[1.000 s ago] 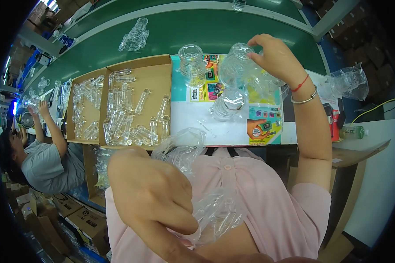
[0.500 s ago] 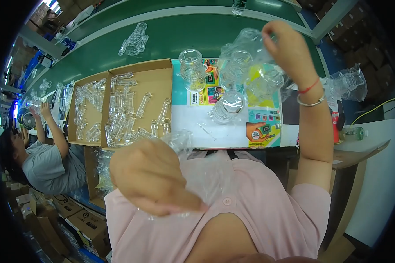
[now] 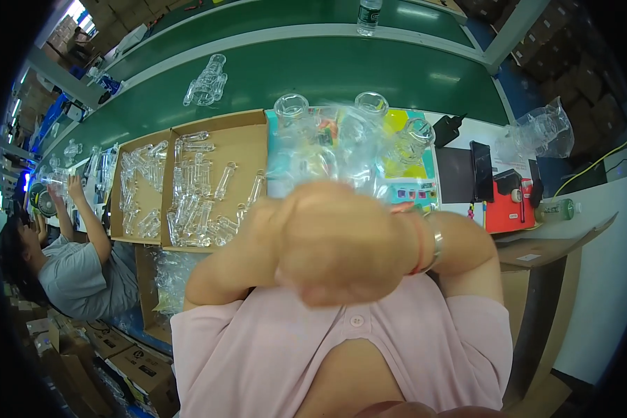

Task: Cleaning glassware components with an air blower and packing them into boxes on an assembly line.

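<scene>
In front of my chest, my left hand and my right hand meet and overlap, both smeared by motion. Their fingers are hidden, so their grip does not show. Just beyond them is a blurred mass of clear plastic film, like a bag; whether something is inside it is unclear. Around it on the colourful printed sheet are clear glass-like vessels: one at the left, one at the back, and one tilted at the right.
Left of the sheet, a divided cardboard tray holds many clear tubes. Another clear piece lies on the green bench. At right are a bagged vessel, a phone and a red item. A co-worker works at far left.
My right hand has come down and inward from the upper right to meet my left hand. The left hand has moved up and right. The clear film now bunches just beyond both.
</scene>
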`<control>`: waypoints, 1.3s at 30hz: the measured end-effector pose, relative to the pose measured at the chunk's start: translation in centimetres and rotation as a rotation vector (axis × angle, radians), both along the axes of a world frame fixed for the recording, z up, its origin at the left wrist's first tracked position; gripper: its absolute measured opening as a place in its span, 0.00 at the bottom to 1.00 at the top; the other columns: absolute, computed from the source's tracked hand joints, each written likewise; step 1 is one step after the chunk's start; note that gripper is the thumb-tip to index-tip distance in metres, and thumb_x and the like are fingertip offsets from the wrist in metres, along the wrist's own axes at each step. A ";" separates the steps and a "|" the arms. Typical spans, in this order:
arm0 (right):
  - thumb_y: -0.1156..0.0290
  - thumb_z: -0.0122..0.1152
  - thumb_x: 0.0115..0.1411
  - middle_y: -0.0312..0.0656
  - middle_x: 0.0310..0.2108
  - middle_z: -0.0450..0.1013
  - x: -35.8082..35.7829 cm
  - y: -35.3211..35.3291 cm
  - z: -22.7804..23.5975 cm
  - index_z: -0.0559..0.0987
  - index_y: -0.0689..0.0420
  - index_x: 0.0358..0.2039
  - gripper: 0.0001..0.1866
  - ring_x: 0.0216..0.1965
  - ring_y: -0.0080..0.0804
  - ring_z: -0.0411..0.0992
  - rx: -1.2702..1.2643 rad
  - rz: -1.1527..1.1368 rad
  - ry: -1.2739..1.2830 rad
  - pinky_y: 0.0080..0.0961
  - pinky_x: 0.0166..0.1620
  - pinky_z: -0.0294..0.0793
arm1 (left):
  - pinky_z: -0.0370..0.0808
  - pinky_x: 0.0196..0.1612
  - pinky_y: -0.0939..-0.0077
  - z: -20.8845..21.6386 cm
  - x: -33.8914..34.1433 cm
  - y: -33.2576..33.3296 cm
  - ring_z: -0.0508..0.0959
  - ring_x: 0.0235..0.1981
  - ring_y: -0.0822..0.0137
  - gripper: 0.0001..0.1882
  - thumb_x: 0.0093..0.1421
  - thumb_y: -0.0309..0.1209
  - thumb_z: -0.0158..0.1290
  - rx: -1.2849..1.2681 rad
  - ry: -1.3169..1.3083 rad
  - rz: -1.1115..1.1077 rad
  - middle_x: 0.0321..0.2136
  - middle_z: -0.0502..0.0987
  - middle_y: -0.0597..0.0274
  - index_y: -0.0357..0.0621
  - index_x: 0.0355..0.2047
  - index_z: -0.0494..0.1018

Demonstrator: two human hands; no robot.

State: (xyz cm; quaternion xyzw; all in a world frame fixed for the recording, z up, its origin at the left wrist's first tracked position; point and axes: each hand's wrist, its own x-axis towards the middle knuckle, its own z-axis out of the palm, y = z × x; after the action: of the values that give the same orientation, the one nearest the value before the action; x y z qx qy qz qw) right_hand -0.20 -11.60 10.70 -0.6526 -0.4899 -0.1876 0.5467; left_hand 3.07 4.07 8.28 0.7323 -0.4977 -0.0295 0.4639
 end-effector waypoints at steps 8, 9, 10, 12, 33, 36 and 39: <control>0.67 0.60 0.50 0.52 0.48 0.66 -2.3 -1.7 -5.0 0.73 0.59 0.34 0.13 0.44 0.42 0.67 -0.306 -0.056 -0.138 0.40 0.50 0.63 | 0.72 0.41 0.74 -10.2 1.8 31.1 0.74 0.38 0.64 0.13 0.62 0.30 0.42 0.227 -0.599 1.362 0.41 0.72 0.53 0.37 0.44 0.69; 0.67 0.60 0.49 0.51 0.46 0.67 -2.7 -2.5 -6.0 0.73 0.59 0.33 0.12 0.42 0.42 0.68 -0.347 -0.069 -0.090 0.38 0.48 0.66 | 0.72 0.40 0.70 -11.6 1.7 37.9 0.75 0.38 0.60 0.15 0.61 0.33 0.44 0.438 -0.903 1.592 0.41 0.73 0.48 0.35 0.44 0.69; 0.68 0.60 0.49 0.49 0.45 0.69 -2.7 -3.9 -6.9 0.73 0.58 0.33 0.12 0.41 0.42 0.70 -0.380 -0.095 -0.031 0.36 0.45 0.68 | 0.72 0.40 0.68 -10.9 1.4 36.9 0.75 0.38 0.57 0.17 0.60 0.35 0.45 0.012 -0.612 1.828 0.41 0.73 0.46 0.34 0.43 0.69; 0.71 0.59 0.49 0.48 0.40 0.71 -3.3 -5.8 -8.5 0.73 0.59 0.32 0.10 0.35 0.43 0.71 -0.351 -0.311 -0.065 0.32 0.39 0.71 | 0.72 0.38 0.64 -13.3 0.6 38.3 0.75 0.35 0.53 0.17 0.59 0.37 0.46 -0.274 -0.341 2.107 0.37 0.74 0.46 0.36 0.41 0.71; 0.78 0.47 0.55 0.51 0.31 0.71 -2.2 -8.1 -6.0 0.69 0.65 0.36 0.08 0.25 0.36 0.71 -0.363 -0.897 -0.212 0.29 0.31 0.71 | 0.69 0.43 0.62 -58.0 -9.9 38.5 0.72 0.40 0.50 0.20 0.49 0.30 0.50 1.287 0.196 1.031 0.37 0.71 0.45 0.35 0.42 0.62; 0.78 0.46 0.56 0.52 0.32 0.71 -1.5 -8.3 -5.8 0.69 0.66 0.37 0.08 0.26 0.34 0.70 -0.368 -0.962 -0.208 0.26 0.31 0.71 | 0.72 0.36 0.61 -59.2 -8.6 38.6 0.74 0.36 0.54 0.24 0.54 0.36 0.44 1.213 0.815 0.576 0.33 0.74 0.45 0.55 0.53 0.59; 0.79 0.44 0.57 0.53 0.34 0.71 -1.0 -9.4 -5.4 0.70 0.67 0.38 0.09 0.26 0.32 0.70 -0.144 -1.064 -0.145 0.21 0.29 0.72 | 0.70 0.30 0.65 -52.9 -5.4 46.4 0.74 0.28 0.58 0.15 0.53 0.35 0.45 0.697 1.416 0.741 0.30 0.73 0.52 0.40 0.38 0.65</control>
State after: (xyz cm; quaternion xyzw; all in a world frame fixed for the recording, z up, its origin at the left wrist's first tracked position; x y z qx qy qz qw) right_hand -1.22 -20.97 5.26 -0.8319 -0.1398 -0.4489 0.2948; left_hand -2.34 50.46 -44.66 0.7566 0.2153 -0.4757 0.3935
